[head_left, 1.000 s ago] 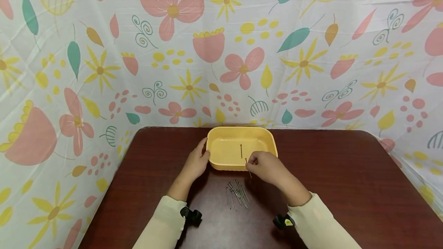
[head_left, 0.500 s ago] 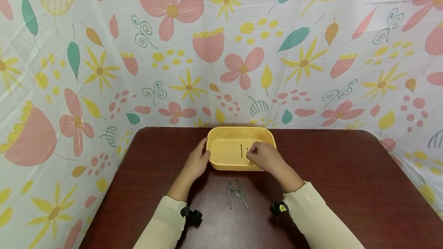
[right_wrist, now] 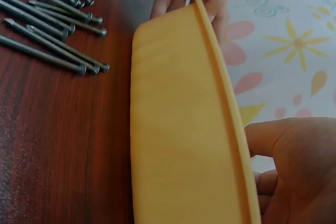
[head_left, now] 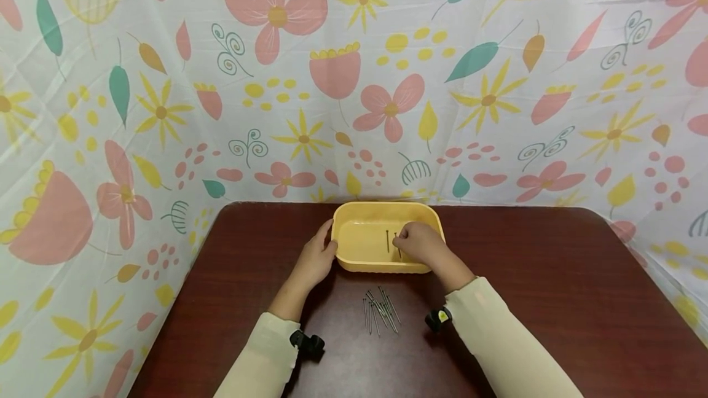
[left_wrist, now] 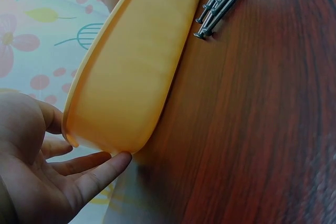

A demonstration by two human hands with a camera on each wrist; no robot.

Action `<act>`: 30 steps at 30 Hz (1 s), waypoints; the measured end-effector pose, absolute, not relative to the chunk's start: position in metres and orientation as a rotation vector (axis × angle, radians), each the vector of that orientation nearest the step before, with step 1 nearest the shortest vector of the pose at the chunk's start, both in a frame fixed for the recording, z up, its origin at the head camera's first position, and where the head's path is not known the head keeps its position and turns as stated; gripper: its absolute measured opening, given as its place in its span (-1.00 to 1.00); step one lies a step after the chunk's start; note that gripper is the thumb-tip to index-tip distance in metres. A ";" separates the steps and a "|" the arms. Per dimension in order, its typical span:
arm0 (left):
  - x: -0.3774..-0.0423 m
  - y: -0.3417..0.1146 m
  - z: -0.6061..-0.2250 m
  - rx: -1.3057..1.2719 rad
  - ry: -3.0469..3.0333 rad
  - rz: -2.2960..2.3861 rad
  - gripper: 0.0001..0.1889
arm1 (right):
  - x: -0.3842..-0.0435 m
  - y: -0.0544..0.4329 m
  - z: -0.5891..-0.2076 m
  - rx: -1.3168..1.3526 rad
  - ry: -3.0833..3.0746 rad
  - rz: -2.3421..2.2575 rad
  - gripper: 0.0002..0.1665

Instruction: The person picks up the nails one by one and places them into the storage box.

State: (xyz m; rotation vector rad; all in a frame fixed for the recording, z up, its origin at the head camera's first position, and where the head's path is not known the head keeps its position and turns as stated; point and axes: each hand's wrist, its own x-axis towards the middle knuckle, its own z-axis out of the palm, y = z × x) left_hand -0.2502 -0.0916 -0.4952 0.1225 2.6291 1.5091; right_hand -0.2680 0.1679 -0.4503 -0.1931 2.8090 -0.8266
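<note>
Dark surface (head_left: pixel 542 281). My right hand (head_left: pixel 423 242) pinches nail (head_left: pixel 399 253) inside yellow tray (head_left: pixel 365 267), long axis toward me, just right of second nail (head_left: pixel 388 242), near parallel; left hand (head_left: pixel 316 260) rests, fingers unclenched, against tray's left end.

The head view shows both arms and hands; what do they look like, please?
The left sleeve and the right sleeve are cream and plain. A black left wrist camera and a black right wrist camera are worn, the latter bearing a yellow mark. The left hand and the right hand are gloveless.
</note>
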 end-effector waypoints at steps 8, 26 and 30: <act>-0.250 -0.090 -0.493 0.122 2.629 1.531 -0.40 | -0.281 0.168 -0.456 -0.136 2.761 -0.745 -0.42; -0.249 -0.092 -0.494 0.122 2.624 1.532 -0.38 | -0.300 0.160 -0.474 -0.060 2.756 -0.602 -0.51; -0.250 -0.092 -0.495 0.117 2.617 1.537 -0.39 | -0.303 0.158 -0.477 -0.061 2.763 -0.578 -0.51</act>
